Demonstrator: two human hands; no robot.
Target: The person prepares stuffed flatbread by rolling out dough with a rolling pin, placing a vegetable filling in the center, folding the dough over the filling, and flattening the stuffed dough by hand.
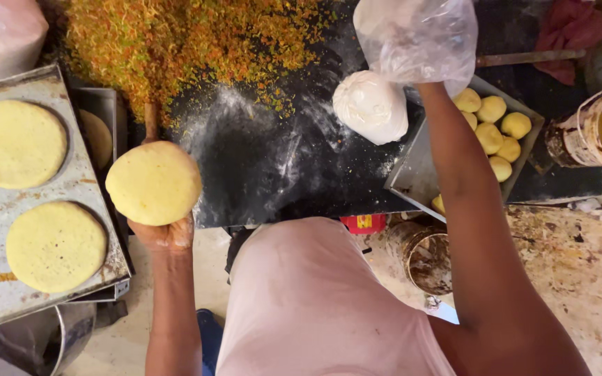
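— Yellow dough disc (153,183) lies flat on my left hand (165,233), face up, round, so it has no long axis; it hovers beside the metal tray (81,182) with two more discs (12,143).

— And your right hand?

— My right hand is hidden inside a clear plastic bag (418,40), so I cannot tell its grip. It is raised above the black table (266,174), near the white dough lump (371,106) and the tray of yellow balls (412,174).

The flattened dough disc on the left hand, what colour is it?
Pale yellow, seen best in the head view: flattened dough disc on the left hand.
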